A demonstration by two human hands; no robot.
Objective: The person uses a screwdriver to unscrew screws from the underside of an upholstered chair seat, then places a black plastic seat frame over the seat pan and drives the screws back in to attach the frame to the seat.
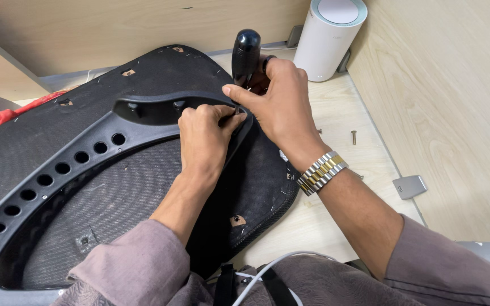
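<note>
Seat: upturned black fabric-covered chair seat pan (114, 187) with stapled edges, filling the left and centre of the frame on a pale wooden worktop (341, 147).
Frame piece: curved black plastic bracket with a row of round holes (58, 170), long axis running from lower left up to centre.
Left hand (202, 139): grip closed, fingertips pinched on the bracket's upper right end.
Right hand (282, 105): fingers wrapped around a black-handled tool (246, 54) standing upright (tip hidden), forefinger reaching down-left to touch the same spot.
Key relation: bracket end lies directly between both hands; the left is nearer.
Wrist: silver and gold metal watch band (321, 171).
Loose parts: small screw (353, 136), right of centre.
Background: white cylindrical device (330, 39), top of frame.
</note>
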